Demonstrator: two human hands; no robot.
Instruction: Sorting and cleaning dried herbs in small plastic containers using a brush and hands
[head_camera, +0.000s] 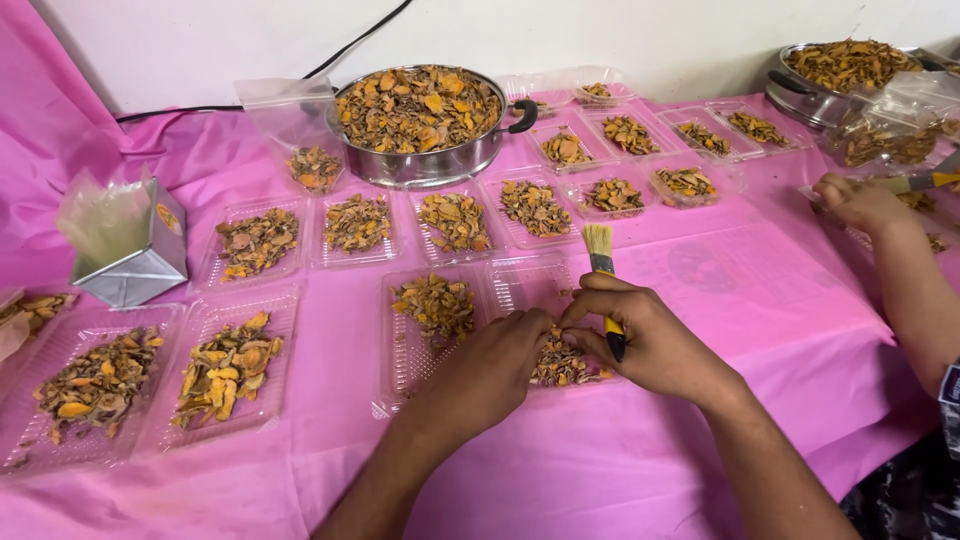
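While my left hand (490, 365) and right hand (640, 335) meet over the clear tray (545, 285) nearest me, I see their fingertips pinched together on the dried orange-brown slices (560, 368) heaped in it. My right hand is also closed around a small brush (603, 270) with a yellow and black handle, pale bristles pointing up and away. My left hand carries no tool; its fingers are curled onto the slices.

I count two filled trays at my far left, four in the row beyond my hands, and the twin tray under my hands with one more heap (436, 305) in its left half. Further back on the right I count about eight smaller filled trays (612, 194), though the farthest ones blur together. Two metal pans hold loose slices: one large pan (420, 120) in the middle at the back, a second pan (835, 75) at the far right corner. One silver box (130, 250) stands on the left of the pink worktop (760, 290).

A co-worker's hand (860, 200) at the right edge grips another yellow-handled tool.
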